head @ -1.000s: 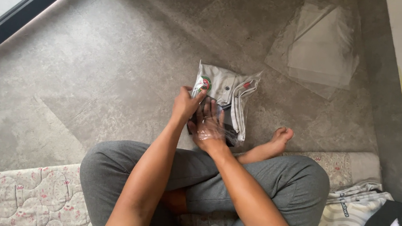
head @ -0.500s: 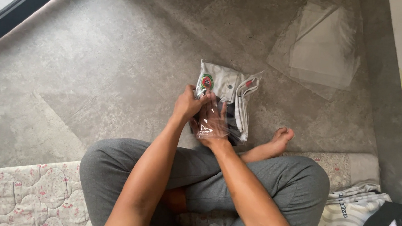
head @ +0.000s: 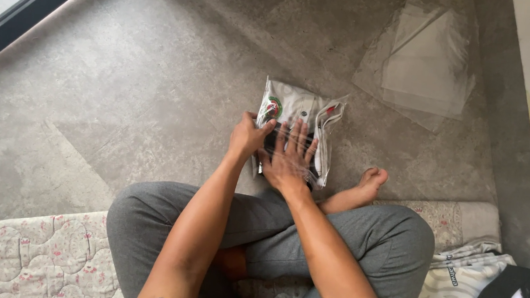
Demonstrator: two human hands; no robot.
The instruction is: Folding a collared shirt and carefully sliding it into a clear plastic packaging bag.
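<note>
left hand (head: 248,136) gripping bagged garment (head: 296,129), right hand (head: 290,158) flat, perhaps pressing, grey floor (head: 122,90)

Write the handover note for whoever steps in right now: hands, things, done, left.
Left hand: grips the left edge of the clear plastic bag on the floor.
Right hand: flat on the bag, fingers spread.
Bag holds a folded light garment; its top end looks unsealed.
Spare clear bags lie on the floor ahead to the right; more folded clothes sit by the right knee.
Left: flattening and closing, apparently.
</note>
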